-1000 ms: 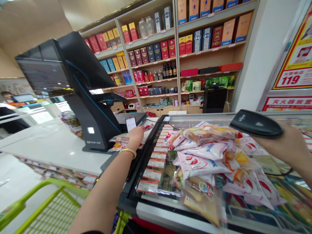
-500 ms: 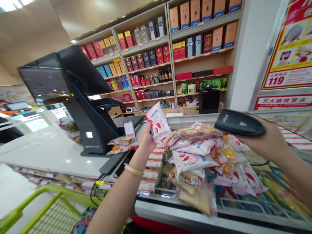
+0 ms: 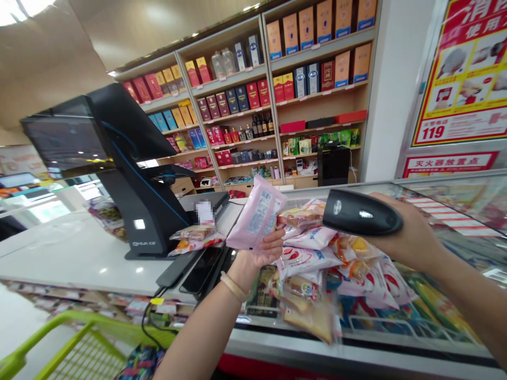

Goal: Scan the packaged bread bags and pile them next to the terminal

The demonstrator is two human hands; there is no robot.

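Observation:
My left hand (image 3: 266,249) is closed on a pink snack packet (image 3: 253,214), raised above the counter with its printed text panel facing me. In my right hand (image 3: 412,232) is a black handheld barcode scanner (image 3: 362,212); its head points left, towards the packet but apart from it. Between and below my hands lies a pile of packaged bread and snacks: white-and-pink packets (image 3: 307,259), clear-wrapped bread (image 3: 311,314) and orange-printed packets (image 3: 358,253). They rest on a glass-topped display case (image 3: 428,330).
A black checkout terminal (image 3: 144,174) stands on the white counter (image 3: 47,250) at left. Close by lie a dark phone (image 3: 202,270) and a few wrapped items (image 3: 198,237). A green shopping cart (image 3: 75,343) is at lower left. Shelves of boxed goods (image 3: 237,100) line the back.
My left hand has turned the packet over from its logo side to its text side and brought it nearer. The scanner has moved left and slightly down.

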